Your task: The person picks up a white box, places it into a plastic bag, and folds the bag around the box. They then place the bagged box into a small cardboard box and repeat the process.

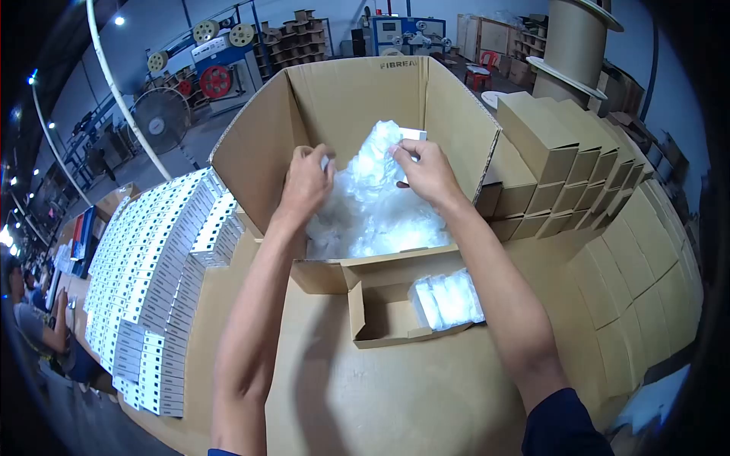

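Note:
My right hand (427, 173) pinches the edge of a clear plastic bag (380, 148), raised above the heap of crumpled clear bags (372, 216) in the large cardboard box (251, 152). A white box end (413, 134) shows just behind the bag. My left hand (308, 182) is over the box's left side, its fingers curled and slightly blurred; a pale bit shows at the fingertips, too small to name. Below my hands, a small open carton (380, 323) holds several white boxes in clear plastic (449, 299) on its right side.
Stacks of white boxes with dark square holes (156, 251) stand on the left. Folded brown cartons (566, 159) are piled at the right, with more cartons (639, 258) nearer. A person (46, 319) sits far left. Reels and machines (217, 80) stand behind.

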The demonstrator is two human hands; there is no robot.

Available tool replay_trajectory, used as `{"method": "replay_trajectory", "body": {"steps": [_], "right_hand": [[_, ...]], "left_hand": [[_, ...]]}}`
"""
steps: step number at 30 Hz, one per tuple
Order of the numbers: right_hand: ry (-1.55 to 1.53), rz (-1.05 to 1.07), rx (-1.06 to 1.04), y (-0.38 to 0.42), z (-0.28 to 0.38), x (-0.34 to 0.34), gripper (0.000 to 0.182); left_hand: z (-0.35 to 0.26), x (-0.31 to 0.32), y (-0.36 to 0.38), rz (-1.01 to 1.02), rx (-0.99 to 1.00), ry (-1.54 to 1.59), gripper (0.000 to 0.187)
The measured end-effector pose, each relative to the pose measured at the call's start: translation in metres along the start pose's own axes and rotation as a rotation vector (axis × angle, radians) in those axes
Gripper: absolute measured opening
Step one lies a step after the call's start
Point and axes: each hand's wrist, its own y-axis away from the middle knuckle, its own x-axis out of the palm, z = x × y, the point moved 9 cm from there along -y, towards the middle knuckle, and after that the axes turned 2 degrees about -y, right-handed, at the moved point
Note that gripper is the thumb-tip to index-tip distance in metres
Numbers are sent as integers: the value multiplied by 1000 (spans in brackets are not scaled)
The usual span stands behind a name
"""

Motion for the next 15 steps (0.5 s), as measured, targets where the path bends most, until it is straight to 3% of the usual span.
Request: {"method": "replay_trajectory", "body": {"steps": [3,4,7,8,11,15], "right_hand": [[18,89,-41,4,6,2,27],[-12,63,-40,10,15,1,21],[316,-97,-341,18,38,-2,16],[306,-189,-370,21,38,-5,16],[385,-168,-327,19,31,-3,15],[353,-102,-312,25,37,-1,17]], "left_hand": [[-32,-19,1,-237,149,16,33],[-35,-17,-8,-86,78,308,41],[-37,27,11,507,-594,997,42],[-29,42,5,410,-412,1091,40],[-31,42,10,407,-317,1003,37],[-3,42,13,333,-499,1151,28]]}}
